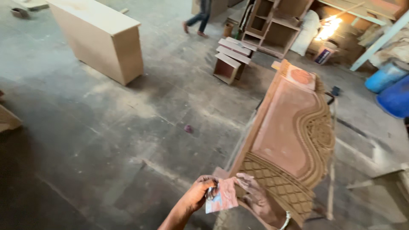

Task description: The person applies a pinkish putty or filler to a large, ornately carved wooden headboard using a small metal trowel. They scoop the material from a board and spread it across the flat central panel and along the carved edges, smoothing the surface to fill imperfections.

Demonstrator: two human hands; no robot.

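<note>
A small reddish sheet of sandpaper (222,196) is held between my two hands near the bottom of the head view. My left hand (197,192) pinches its left edge. My right hand (257,200), dusty and with a light band at the wrist, grips its right edge. Just beyond my right hand lies a carved wooden panel (286,127) with a smooth reddish centre, a lattice-cut lower part and a scrolled curved border. The sandpaper hangs just left of the panel's near corner.
A plain box-shaped cabinet (102,38) stands at the upper left on the dusty concrete floor. Small drawer boxes (232,57) and an open shelf unit (275,25) sit at the top centre. Blue barrels (394,89) are at the right. A person's legs (198,19) walk at the top.
</note>
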